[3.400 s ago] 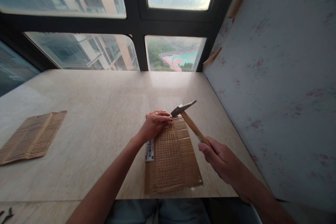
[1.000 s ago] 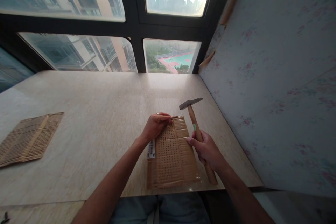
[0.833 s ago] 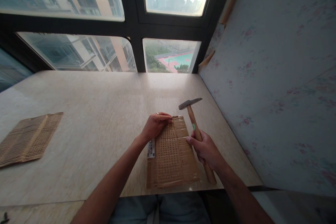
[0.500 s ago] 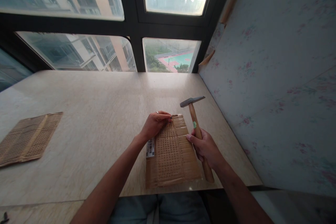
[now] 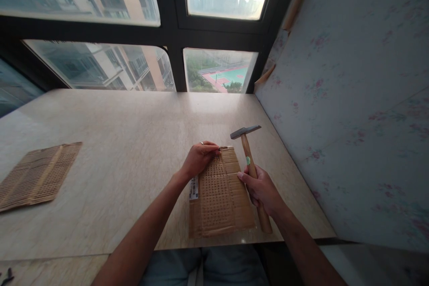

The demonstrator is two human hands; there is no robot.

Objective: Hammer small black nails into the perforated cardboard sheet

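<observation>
A brown cardboard piece [image 5: 217, 196] with rows of small punched holes lies in front of me, at the counter's front edge. At its far edge, my left hand [image 5: 201, 159] is closed, with thumb and fingers pinching the top left corner. A small dark spot shows at those fingertips, too small to name. My right hand [image 5: 261, 187] wraps round the wooden handle of a hammer [image 5: 246, 143], whose metal head points away from me. The right thumb rests at the cardboard's right edge. A white barcode label [image 5: 194, 188] is partly covered by my left forearm.
Another cardboard piece [image 5: 40, 174] lies on the marble-look counter [image 5: 117, 143] at left. Small dark objects [image 5: 8, 275] sit at the bottom left corner. A flower-papered wall [image 5: 351, 120] bounds the right side, and dark-framed windows [image 5: 219, 69] stand behind.
The cardboard's near left corner has shifted slightly right. Both hands keep their grips, and the hammer head has dipped very slightly toward me.
</observation>
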